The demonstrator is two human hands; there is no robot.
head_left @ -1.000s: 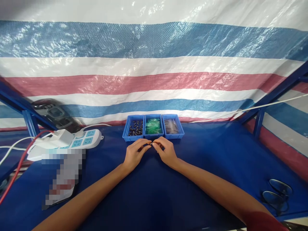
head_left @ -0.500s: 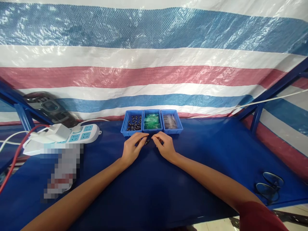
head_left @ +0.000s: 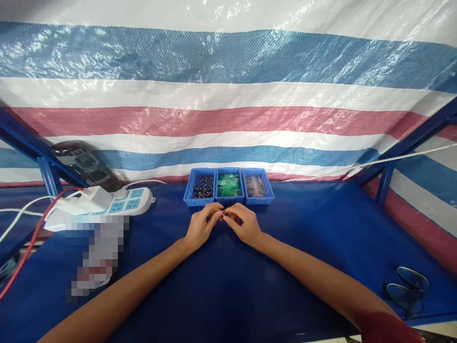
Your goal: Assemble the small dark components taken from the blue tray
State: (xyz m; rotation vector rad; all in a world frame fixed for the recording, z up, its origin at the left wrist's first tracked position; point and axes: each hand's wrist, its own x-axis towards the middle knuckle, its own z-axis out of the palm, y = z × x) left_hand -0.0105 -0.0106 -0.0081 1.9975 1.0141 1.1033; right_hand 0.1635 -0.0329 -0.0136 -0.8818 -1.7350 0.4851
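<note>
My left hand and my right hand meet fingertip to fingertip just in front of the small blue bins. Pinched between them is a small dark part with a bright spot; its exact kind is too small to tell. Thumb and forefinger are closed on both hands. Behind my left hand, the left bin contains many small black and brass-coloured screw-like pieces. Green packets fill the middle bin. In the right bin lie clear plastic bags with greyish contents.
A white power strip with plugs and cables sits at the left, near a blurred-out object. Eyeglasses rest at the right of the blue table. Blue frame bars and a striped sheet bound the back.
My hands have come together, closing the gap between the fingertips. A small dark part that showed between them near the tabletop is now at the fingertips. The view has shifted slightly.
</note>
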